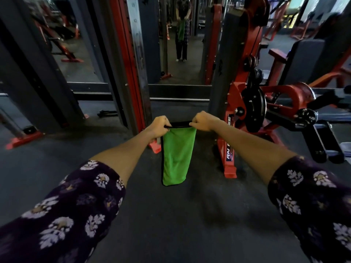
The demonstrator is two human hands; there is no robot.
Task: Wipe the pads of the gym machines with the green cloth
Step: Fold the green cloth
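Head view is showing the left hand [159, 124] and right hand [203, 120] each pinching a top corner of the green cloth [177, 154], which is hanging above the floor [190, 215]. Farther off, a dark pad [303, 59] is waiting on the red machine [245, 103]. No wiping is showing yet, so that job looks still ahead.

White lettering "RN" with further letters too blurred to read runs along the red machine leg [230, 155], just right of and below the grip; numerals "12" and "13" stand on the grey upright scale [137, 31], above and left of it.
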